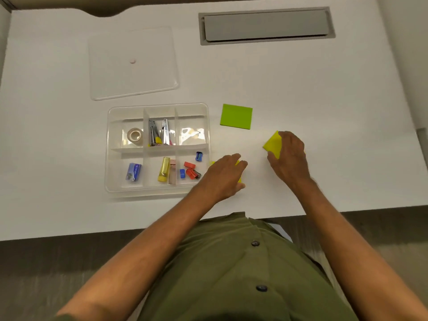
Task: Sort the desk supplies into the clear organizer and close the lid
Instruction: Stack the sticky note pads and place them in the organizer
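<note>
The clear organizer (pixel 111 149) lies open on the white desk, with tape, staple removers, a staples box, a glue stick and sharpeners in its compartments; its back right compartment holds nothing I can make out. Its clear lid (pixel 133 79) lies flat behind it. A green sticky pad (pixel 236 116) rests to the right of the organizer. My left hand (pixel 223 176) covers a yellow sticky pad (pixel 238 179) beside the organizer's right wall; only slivers show. My right hand (pixel 289 151) grips another yellow sticky pad (pixel 272 144) by its right edge.
A grey cable hatch (pixel 266 25) is set into the desk at the back right. The desk's front edge (pixel 92 235) runs just before my body.
</note>
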A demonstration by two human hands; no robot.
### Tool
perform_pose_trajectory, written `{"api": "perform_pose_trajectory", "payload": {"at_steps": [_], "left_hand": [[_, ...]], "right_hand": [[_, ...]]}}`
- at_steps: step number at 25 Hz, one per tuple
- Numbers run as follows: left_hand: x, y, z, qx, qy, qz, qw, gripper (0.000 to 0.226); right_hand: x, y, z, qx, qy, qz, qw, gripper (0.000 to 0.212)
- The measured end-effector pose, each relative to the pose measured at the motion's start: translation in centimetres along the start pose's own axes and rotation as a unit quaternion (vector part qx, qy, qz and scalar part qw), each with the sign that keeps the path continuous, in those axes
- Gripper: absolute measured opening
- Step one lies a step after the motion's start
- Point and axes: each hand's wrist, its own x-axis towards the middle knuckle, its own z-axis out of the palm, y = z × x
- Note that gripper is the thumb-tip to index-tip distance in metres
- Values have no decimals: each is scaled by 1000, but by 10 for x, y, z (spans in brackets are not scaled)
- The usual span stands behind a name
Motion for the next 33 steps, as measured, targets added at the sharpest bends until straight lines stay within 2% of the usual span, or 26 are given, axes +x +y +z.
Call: {"api": "perform_pose_trajectory", "payload": {"at_steps": [3, 8, 12, 15, 19, 23, 25, 26, 27, 28, 29, 30, 31, 33], "left_hand": [[15, 2, 15, 88, -45, -37, 994, 78], [25, 8, 22, 101, -51, -86, 990, 90], [33, 9, 19, 95, -52, -103, 989, 88], [41, 8, 15, 104, -55, -105, 988, 78], [45, 6, 13, 66, -74, -111, 989, 68], [53, 3, 0, -79, -55, -110, 989, 31], [62, 0, -13, -209, -5, -149, 967, 22], [67, -1, -18, -279, 33, -176, 943, 19], [74, -2, -23, -363, 70, -206, 906, 16], [80, -2, -27, -460, 94, -235, 851, 13], [87, -2, -29, -546, 102, -257, 791, 10], [92, -2, -30, -601, 103, -269, 746, 8], [97, -3, -30, -616, 106, -274, 731, 7], [107, -7, -25, -575, 125, -273, 761, 11]], "right_hand": [[5, 15, -3, -1, -41, 50, 998, 78], [13, 34, -7, -15, -78, 75, 994, 86], [23, 36, -12, 9, -93, 93, 991, 90], [30, 36, -16, 20, -110, 115, 987, 92], [33, 38, -18, 63, -125, 132, 981, 73], [36, 38, -20, 157, -106, 149, 970, 33], [35, 32, -21, 236, -95, 174, 951, 19], [35, 27, -21, 279, -91, 189, 937, 16], [35, 22, -21, 318, -92, 203, 922, 15], [36, 17, -19, 349, -98, 215, 907, 15], [37, 12, -17, 373, -109, 225, 894, 15], [39, 6, -15, 394, -122, 231, 881, 16], [40, 2, -13, 411, -132, 235, 871, 18], [42, -6, -9, 438, -134, 237, 857, 20]]}}
